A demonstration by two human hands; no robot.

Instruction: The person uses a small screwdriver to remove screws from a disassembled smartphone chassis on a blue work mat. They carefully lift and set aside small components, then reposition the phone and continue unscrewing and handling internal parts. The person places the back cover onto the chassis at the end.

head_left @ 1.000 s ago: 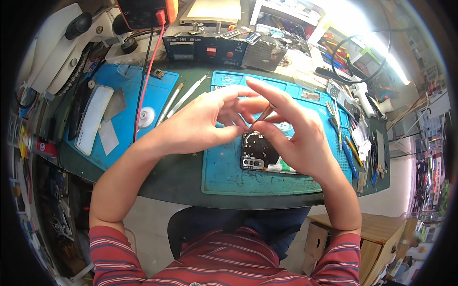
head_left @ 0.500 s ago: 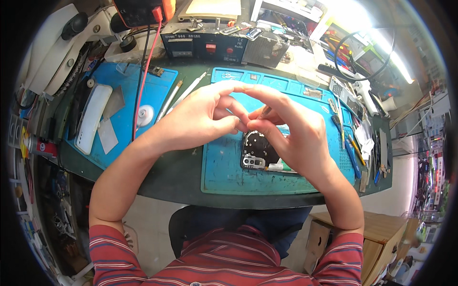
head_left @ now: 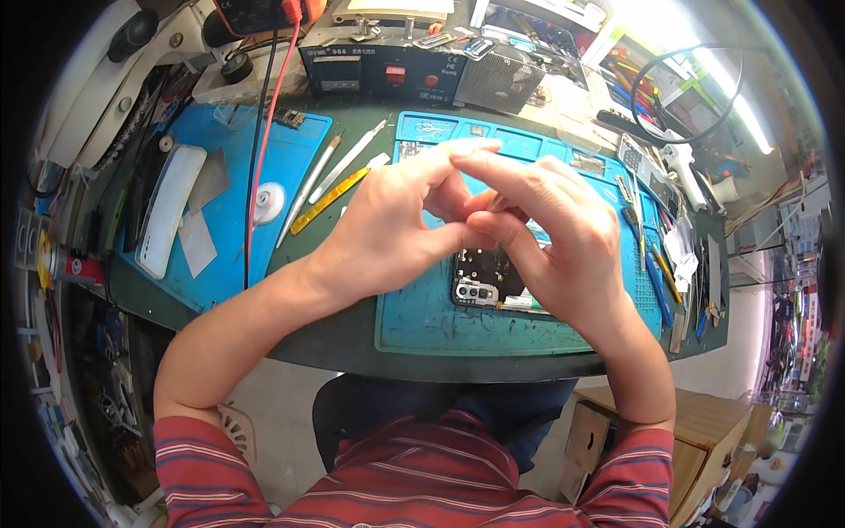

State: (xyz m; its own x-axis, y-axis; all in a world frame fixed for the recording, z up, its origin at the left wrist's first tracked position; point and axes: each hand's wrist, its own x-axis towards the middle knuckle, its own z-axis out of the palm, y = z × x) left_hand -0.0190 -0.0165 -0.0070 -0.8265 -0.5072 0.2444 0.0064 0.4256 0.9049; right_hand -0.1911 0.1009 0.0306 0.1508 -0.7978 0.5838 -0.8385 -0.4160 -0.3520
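Above the phone (head_left: 486, 282), which is laid on the blue mat (head_left: 418, 333) on the counter (head_left: 330, 343), the left hand (head_left: 396, 211) and the right hand (head_left: 568, 216) are held with their fingertips meeting. In the right hand's grip a small brown thing (head_left: 499, 203) is pinched between thumb and fingers; most of it is covered, so its kind cannot be made out. Whether anything is grasped in the left hand's grip (its fingers are curled toward the other's) cannot be told. Much of the phone is hidden by the right hand; its camera corner and part of its dark inside are left visible. Beside the left hand a yellow tool (head_left: 330, 200) is seen, and the meter (head_left: 251, 16) is cut off by the upper edge.
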